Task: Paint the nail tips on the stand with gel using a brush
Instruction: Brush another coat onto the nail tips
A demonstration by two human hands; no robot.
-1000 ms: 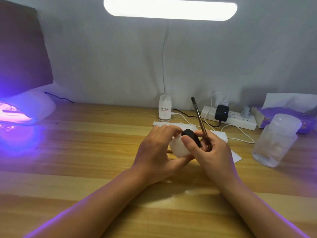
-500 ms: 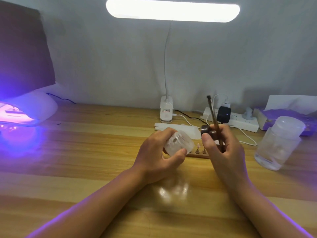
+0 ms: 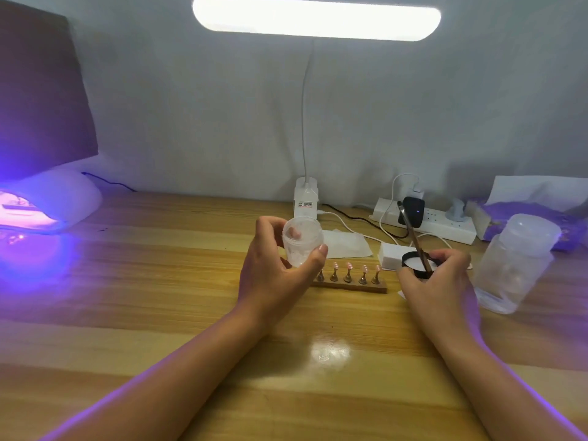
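The gel jar (image 3: 302,245), frosted and now uncapped, is held tilted in the left hand (image 3: 273,275), whose fingers and thumb are curled round its wall; a second ago it was still capped and both hands were pressed together over it. The black lid (image 3: 416,265) has since been unscrewed and carried to the right, where it is pinched in the right hand (image 3: 439,284) together with the brush (image 3: 413,237), whose handle stands up and leans away. The gel is thus judged open for dipping, with painting not yet begun. Just behind the hands the wooden stand (image 3: 350,285) lies on the table (image 3: 159,281), its five pink nail tips (image 3: 349,266) upright in a row. Further out, a clear plastic bottle (image 3: 518,265) is seen at the right, a power strip (image 3: 445,222) and lamp base (image 3: 306,202) against the wall, and a glowing curing lamp (image 3: 47,205) at far left.
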